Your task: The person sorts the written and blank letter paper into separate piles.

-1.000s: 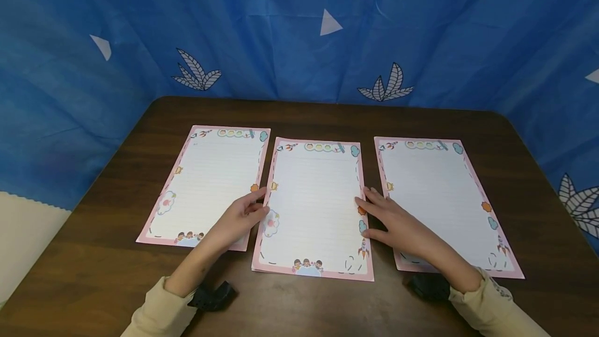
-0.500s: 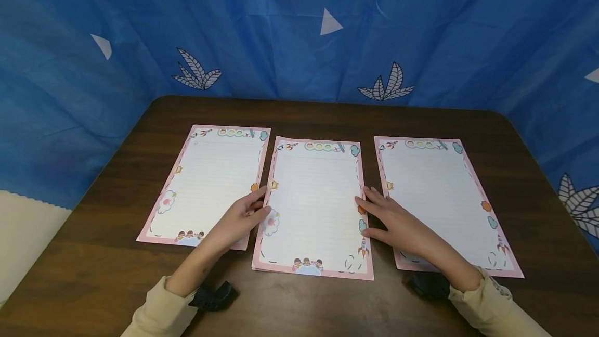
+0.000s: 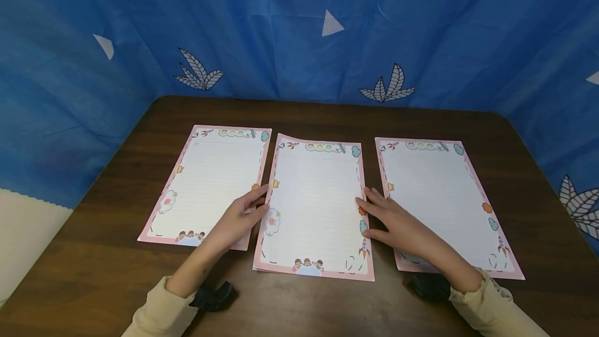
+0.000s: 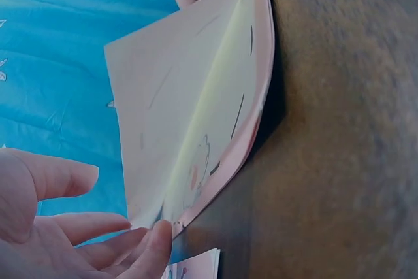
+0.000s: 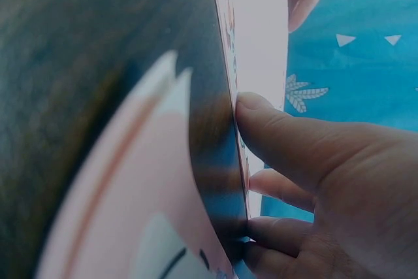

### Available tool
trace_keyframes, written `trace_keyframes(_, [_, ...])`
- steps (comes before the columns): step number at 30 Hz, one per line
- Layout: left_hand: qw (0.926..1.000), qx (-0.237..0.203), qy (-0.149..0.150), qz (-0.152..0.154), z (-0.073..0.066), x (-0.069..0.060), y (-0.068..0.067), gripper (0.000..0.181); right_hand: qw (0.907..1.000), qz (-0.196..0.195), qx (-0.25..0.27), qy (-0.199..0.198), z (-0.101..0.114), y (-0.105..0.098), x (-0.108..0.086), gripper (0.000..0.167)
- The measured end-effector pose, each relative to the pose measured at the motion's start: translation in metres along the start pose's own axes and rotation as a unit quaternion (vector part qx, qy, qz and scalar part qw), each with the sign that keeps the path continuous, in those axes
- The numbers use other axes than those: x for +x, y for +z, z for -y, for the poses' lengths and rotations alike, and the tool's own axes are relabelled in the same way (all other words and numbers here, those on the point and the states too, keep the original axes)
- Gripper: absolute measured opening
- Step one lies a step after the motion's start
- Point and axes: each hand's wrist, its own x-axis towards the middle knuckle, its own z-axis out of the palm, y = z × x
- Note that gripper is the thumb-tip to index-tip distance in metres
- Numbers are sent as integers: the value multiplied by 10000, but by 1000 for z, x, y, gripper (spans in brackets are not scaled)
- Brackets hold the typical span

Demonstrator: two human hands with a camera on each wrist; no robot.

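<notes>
Three pink-bordered sheets of lined stationery paper lie in a row. In the head view, my left hand point(image 3: 238, 220) pinches the left edge of the middle paper point(image 3: 315, 202), whose upper left corner is slightly raised. The left wrist view shows that paper point(image 4: 176, 109) bowed up from the table, with my fingers and thumb at its edge. My right hand point(image 3: 398, 225) has its fingers spread and fingertips resting on the middle paper's right edge. How many sheets lie in the middle stack cannot be told.
The left paper point(image 3: 220, 181) lies partly under my left hand, the right paper point(image 3: 430, 202) partly under my right arm. All rest on a dark wooden table point(image 3: 309, 306). A blue patterned curtain point(image 3: 281, 30) hangs behind it. Black wrist devices point(image 3: 213, 296) sit at both cuffs.
The middle paper's upper left corner has risen a little. Both hands stay in nearly the same place.
</notes>
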Motion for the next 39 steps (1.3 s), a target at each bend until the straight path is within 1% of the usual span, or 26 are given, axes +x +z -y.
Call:
trace_keyframes(2, [9999, 97, 102, -30, 0, 0, 0, 49, 10000, 5, 0, 1, 0, 0, 0, 71])
trace_keyframes(4, [9998, 19, 189, -87, 2, 1, 0, 47, 10000, 4, 3, -17, -1, 1, 0, 72])
trace_keyframes(6, [9994, -203, 236, -168, 3, 2, -1, 45, 10000, 1, 7, -32, -1, 1, 1, 72])
trace_keyframes(8, [9981, -549, 205, -215, 5, 4, -2, 45, 10000, 1, 10, -45, -1, 0, 1, 72])
trace_keyframes(10, [9963, -833, 153, -172, 5, 4, -3, 48, 10000, 0, 12, -52, -2, 0, 1, 71])
trace_keyframes(13, [9949, -1001, 52, -76, 7, 5, -3, 53, 10000, -1, 23, -54, -1, -1, 1, 71])
trace_keyframes(15, [9946, -1033, -57, -53, 8, 6, -3, 55, 10000, 1, 46, -55, -1, -1, 1, 71])
trace_keyframes(19, [9943, -1031, -227, -154, 11, 7, -3, 54, 9999, 26, 139, 12, -2, 0, 2, 75])
trace_keyframes(22, [9945, -995, -239, -224, 12, 7, -3, 48, 9993, 51, 308, 212, -2, 0, 4, 83])
trace_keyframes(25, [9943, -992, -238, -301, 12, 7, -3, 45, 9971, -1, 555, 520, -1, 0, 4, 92])
trace_keyframes(28, [9934, -1037, -262, -405, 13, 7, -3, 43, 9936, -228, 821, 738, -2, -1, 4, 92])
trace_keyframes(31, [9921, -1132, -214, -499, 14, 6, -3, 42, 9891, -592, 1131, 731, -3, -1, 4, 86])
trace_keyframes(33, [9909, -1231, -164, -522, 14, 6, -4, 41, 9844, -817, 1407, 669, -4, -2, 3, 80])
trace_keyframes(37, [9886, -1398, -111, -550, 14, 6, -4, 42, 9678, -1152, 2135, 680, -3, -1, 5, 67])
trace_keyframes(39, [9875, -1478, -89, -538, 13, 6, -4, 43, 9589, -1343, 2385, 749, -2, -1, 6, 60])
